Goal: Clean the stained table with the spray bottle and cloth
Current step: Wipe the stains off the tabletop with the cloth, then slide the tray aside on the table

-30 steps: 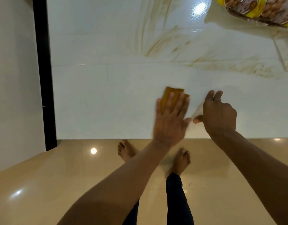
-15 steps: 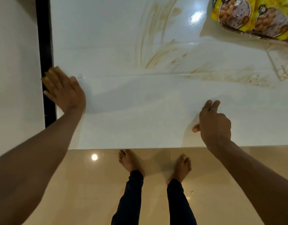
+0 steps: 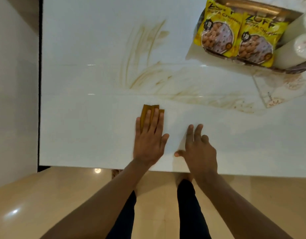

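Mustard-yellow folded cloth (image 3: 149, 112) lies flat on the white glossy table (image 3: 83, 128), pressed down under the straight fingers of the left hand (image 3: 149, 140). Just beside it, the right hand (image 3: 197, 149) rests on the table with fingers spread, holding nothing. Beyond the cloth, brown stains (image 3: 145, 57) streak the surface.
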